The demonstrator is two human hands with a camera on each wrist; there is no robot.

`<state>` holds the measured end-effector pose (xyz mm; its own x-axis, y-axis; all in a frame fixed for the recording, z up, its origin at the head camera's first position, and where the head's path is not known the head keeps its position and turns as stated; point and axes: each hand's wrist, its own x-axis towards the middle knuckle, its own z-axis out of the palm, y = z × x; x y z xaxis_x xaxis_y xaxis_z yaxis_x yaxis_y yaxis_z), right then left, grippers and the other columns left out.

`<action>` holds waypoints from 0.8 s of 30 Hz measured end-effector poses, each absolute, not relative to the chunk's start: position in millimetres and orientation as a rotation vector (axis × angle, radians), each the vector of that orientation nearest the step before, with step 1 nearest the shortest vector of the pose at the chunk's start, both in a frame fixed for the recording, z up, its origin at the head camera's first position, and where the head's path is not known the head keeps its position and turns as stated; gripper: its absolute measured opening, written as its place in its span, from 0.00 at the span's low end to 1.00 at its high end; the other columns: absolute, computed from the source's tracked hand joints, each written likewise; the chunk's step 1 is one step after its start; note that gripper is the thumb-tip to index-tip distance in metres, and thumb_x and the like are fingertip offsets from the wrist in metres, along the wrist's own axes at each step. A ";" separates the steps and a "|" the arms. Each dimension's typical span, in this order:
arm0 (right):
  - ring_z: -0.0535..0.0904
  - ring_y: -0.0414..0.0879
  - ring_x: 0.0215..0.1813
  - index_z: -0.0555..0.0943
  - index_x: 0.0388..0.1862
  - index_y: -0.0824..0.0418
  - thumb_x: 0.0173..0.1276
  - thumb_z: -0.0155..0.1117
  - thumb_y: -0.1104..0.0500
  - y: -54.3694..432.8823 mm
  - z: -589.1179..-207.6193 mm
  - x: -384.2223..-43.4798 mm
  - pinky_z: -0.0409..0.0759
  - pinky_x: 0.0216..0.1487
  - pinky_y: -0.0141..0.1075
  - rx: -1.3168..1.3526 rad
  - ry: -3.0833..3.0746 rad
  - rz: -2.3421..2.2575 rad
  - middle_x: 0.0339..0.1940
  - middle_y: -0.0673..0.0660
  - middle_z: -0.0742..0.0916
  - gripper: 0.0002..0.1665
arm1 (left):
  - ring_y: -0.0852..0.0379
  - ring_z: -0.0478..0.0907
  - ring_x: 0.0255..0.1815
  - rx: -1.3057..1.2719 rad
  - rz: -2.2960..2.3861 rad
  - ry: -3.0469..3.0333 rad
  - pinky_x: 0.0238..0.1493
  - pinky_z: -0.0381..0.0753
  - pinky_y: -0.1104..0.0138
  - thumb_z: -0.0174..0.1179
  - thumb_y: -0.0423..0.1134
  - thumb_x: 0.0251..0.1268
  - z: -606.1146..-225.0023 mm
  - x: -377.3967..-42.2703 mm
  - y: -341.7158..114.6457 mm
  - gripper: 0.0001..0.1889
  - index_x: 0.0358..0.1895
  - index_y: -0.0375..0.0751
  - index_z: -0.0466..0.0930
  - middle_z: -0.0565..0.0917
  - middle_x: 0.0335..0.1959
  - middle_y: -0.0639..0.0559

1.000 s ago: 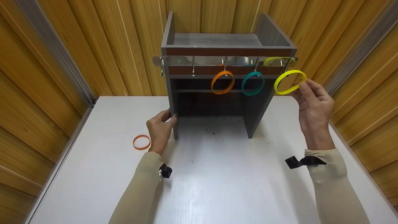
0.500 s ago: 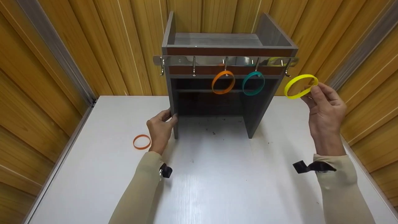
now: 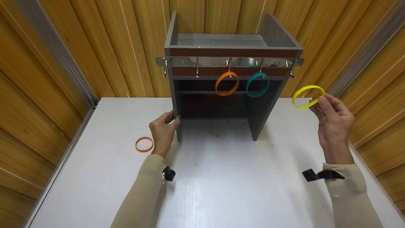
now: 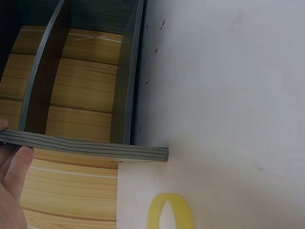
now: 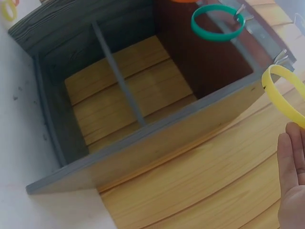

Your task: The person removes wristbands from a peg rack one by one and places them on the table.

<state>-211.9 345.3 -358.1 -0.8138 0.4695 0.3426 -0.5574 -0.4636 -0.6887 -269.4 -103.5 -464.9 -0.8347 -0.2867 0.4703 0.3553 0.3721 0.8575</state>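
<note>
My right hand (image 3: 336, 125) pinches a yellow wristband (image 3: 308, 107) between thumb and fingers, to the right of the grey wooden shelf unit (image 3: 269, 110) and below the rightmost hook (image 3: 292, 70). In the right wrist view, the yellow wristband (image 5: 281, 98) stands out past the fingertips. My left hand (image 3: 163, 128) grips the front edge of the unit's left side panel (image 4: 95, 147), thumb on one face and fingers on the other. An orange wristband (image 3: 217, 88) and a teal wristband (image 3: 248, 88) hang from neighbouring hooks on the metal hook rail (image 3: 212, 61).
An orange-red wristband (image 3: 137, 147) lies on the white table (image 3: 215, 190), left of my left wrist. Another yellow wristband (image 4: 181, 210) shows low in the left wrist view. Two hooks at the rail's left hold nothing. Wood-panelled walls (image 3: 41, 79) enclose the table.
My right hand has drawn the yellow wristband away from the rightmost hook, rightward and then down. The left hand and the hanging wristbands have stayed in place.
</note>
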 end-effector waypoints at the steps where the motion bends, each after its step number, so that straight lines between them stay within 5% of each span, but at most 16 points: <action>1: 0.90 0.55 0.40 0.81 0.53 0.83 0.68 0.71 0.77 346.8 -360.9 -212.2 0.88 0.49 0.44 0.122 -1.134 2.267 0.43 0.70 0.89 0.16 | 0.49 0.92 0.44 -0.058 -1.494 -2.075 0.39 0.86 0.72 0.74 0.27 0.61 -464.9 -269.5 -103.4 0.11 0.47 0.32 0.92 0.92 0.41 0.43; 24: 0.92 0.49 0.42 0.87 0.50 0.73 0.65 0.78 0.70 371.3 -427.5 -221.0 0.86 0.52 0.39 -0.145 -1.519 2.292 0.42 0.61 0.91 0.15 | 0.49 0.92 0.44 -0.080 -1.495 -2.050 0.42 0.90 0.63 0.74 0.26 0.60 -464.9 -270.0 -103.2 0.10 0.46 0.32 0.92 0.92 0.40 0.44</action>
<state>-221.0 371.3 -427.5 -0.9204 0.3707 0.1240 -0.2586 -0.3397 -0.9043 -270.0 -103.2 -464.9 -0.8218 -0.2875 0.4920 0.3805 0.3660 0.8493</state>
